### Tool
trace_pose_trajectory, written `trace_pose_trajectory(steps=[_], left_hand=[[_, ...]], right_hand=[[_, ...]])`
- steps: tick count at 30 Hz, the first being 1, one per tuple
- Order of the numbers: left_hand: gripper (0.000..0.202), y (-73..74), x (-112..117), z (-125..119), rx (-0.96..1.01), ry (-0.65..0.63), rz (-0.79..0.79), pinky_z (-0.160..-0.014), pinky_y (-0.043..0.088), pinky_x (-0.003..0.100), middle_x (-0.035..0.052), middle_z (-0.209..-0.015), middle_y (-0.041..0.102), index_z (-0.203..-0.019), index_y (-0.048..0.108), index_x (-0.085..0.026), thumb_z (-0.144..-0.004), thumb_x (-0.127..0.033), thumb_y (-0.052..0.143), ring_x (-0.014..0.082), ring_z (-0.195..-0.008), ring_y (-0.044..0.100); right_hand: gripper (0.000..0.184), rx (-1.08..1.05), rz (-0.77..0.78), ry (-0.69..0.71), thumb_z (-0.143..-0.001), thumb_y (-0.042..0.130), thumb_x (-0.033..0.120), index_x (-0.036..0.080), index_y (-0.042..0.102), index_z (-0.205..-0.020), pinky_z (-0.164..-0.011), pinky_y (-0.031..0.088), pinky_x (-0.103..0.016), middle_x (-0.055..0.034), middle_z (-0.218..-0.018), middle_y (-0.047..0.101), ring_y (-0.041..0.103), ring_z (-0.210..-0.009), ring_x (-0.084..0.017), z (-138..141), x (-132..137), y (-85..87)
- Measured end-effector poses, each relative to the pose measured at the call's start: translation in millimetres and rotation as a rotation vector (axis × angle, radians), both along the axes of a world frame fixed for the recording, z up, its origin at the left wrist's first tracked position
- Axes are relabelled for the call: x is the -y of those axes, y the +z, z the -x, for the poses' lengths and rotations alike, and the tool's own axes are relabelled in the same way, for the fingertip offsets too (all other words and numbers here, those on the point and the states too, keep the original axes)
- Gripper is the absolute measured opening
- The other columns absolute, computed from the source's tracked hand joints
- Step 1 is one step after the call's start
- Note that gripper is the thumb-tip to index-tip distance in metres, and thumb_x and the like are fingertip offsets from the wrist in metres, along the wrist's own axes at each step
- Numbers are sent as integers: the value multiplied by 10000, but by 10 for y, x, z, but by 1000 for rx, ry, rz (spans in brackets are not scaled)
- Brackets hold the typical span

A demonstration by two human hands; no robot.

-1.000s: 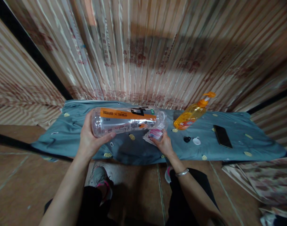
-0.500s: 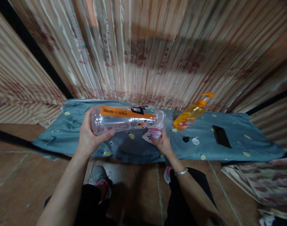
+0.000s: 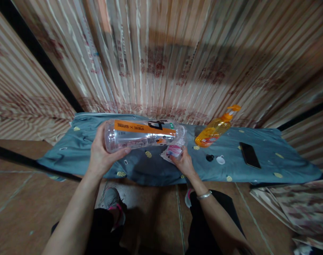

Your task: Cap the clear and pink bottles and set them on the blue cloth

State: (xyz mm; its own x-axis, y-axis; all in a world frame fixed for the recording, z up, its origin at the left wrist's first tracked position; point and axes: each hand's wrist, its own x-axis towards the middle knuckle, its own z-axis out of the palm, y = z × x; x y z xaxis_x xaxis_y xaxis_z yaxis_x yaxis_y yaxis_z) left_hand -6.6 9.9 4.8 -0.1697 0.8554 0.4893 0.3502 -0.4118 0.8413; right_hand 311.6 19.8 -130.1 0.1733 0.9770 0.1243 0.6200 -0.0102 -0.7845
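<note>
My left hand (image 3: pixel 103 156) grips the base of a large clear plastic bottle (image 3: pixel 142 134) with an orange label, held sideways above the blue-grey cloth (image 3: pixel 79 148). The bottle's neck points right toward a small clear packet with pink print (image 3: pixel 173 150). My right hand (image 3: pixel 184 163) pinches that packet at the cloth's front, just under the bottle's mouth.
An orange pump bottle (image 3: pixel 215 128) lies tilted on the cloth to the right. Beside it sit a small black cap (image 3: pixel 209 158) and a white cap (image 3: pixel 220 160). A dark phone (image 3: pixel 249 155) lies further right. A striped curtain hangs behind. Folded patterned fabric (image 3: pixel 296 209) lies on the floor at right.
Hardly anything differs; the bottle has tilted very slightly and both hands keep their hold in the same places.
</note>
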Motion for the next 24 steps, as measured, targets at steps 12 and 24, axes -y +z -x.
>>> trace_pose_trajectory(steps=[12,24], left_hand=[[906,-68,-16,16,15,-7,11,-1188,485,623,134,-1379,658,-1281,599,-219,-527,-594,934,432,-1334,617],[929,5,25,-37,50,-6,15,-1169,508,616,105,-1327,682,-1287,577,-254,-489,-563,939,407,-1289,645]], right_hand=[[597,-1,2,-12,-725,802,528,237,507,-1155,-792,606,-394,-110,-1021,793,784,-936,-322,-15,-22,-44],[552,17,-49,-11,-743,794,548,246,502,-1101,-741,602,-369,-92,-976,786,776,-867,-295,-17,-17,-60]])
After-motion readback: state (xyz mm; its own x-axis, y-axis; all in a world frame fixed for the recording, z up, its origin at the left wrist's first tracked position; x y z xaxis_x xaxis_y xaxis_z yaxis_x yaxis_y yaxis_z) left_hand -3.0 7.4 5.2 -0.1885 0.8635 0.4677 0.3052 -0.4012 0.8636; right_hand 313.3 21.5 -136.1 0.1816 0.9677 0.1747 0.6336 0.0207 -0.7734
